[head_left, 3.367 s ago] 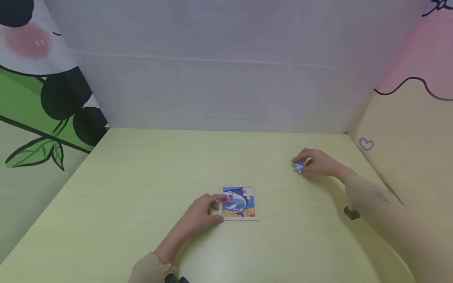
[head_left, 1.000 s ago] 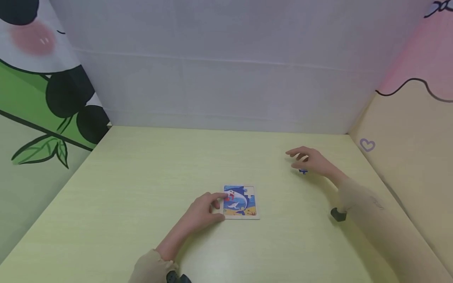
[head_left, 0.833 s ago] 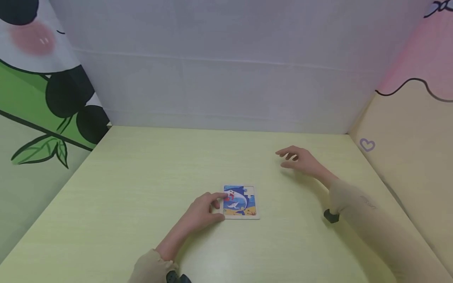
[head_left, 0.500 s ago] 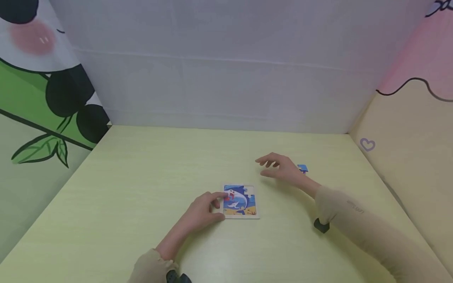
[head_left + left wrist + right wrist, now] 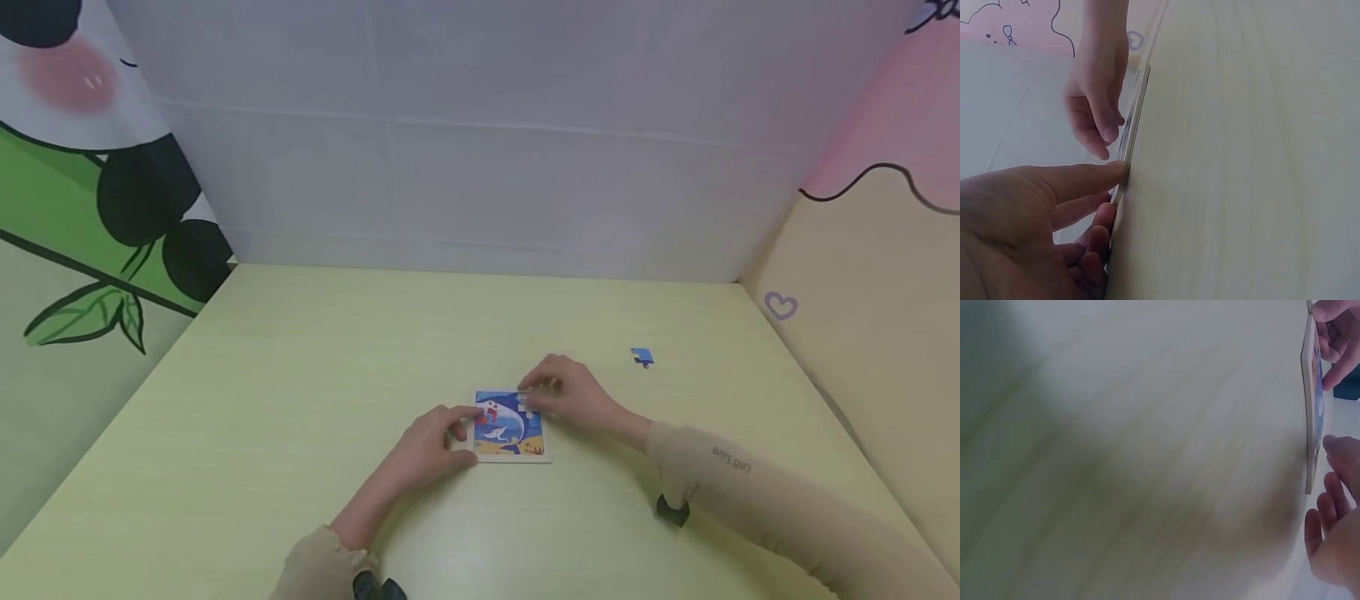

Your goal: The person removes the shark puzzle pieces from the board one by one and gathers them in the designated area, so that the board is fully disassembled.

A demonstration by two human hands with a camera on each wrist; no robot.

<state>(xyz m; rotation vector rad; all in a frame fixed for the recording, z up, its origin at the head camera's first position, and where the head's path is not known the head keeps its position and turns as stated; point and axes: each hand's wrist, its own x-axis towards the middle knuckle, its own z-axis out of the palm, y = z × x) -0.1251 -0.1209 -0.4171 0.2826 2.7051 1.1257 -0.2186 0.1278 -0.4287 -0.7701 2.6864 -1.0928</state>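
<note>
In the head view a small square jigsaw puzzle (image 5: 501, 429) with a dolphin-like picture in a pale frame lies on the table. My left hand (image 5: 429, 443) holds its left side, index finger over the picture and thumb at the lower left corner. In the left wrist view the left thumb rests along the board edge (image 5: 1137, 112). My right hand (image 5: 573, 396) is at the puzzle's upper right corner, thumb and fingers bent loosely, with nothing visible between them; it partly hides that corner. A loose blue jigsaw piece (image 5: 642, 357) lies farther back on the right.
The pale yellow tabletop (image 5: 300, 375) runs back to a grey-white cloth wall (image 5: 480, 167). Painted panels (image 5: 862, 267) stand on the right and left. Both forearms wear beige sleeves, with dark wrist devices (image 5: 672, 510).
My right hand has set the blue jigsaw piece down on the right, let go, and moved left and nearer to the puzzle's upper right corner. The left hand has stayed in place.
</note>
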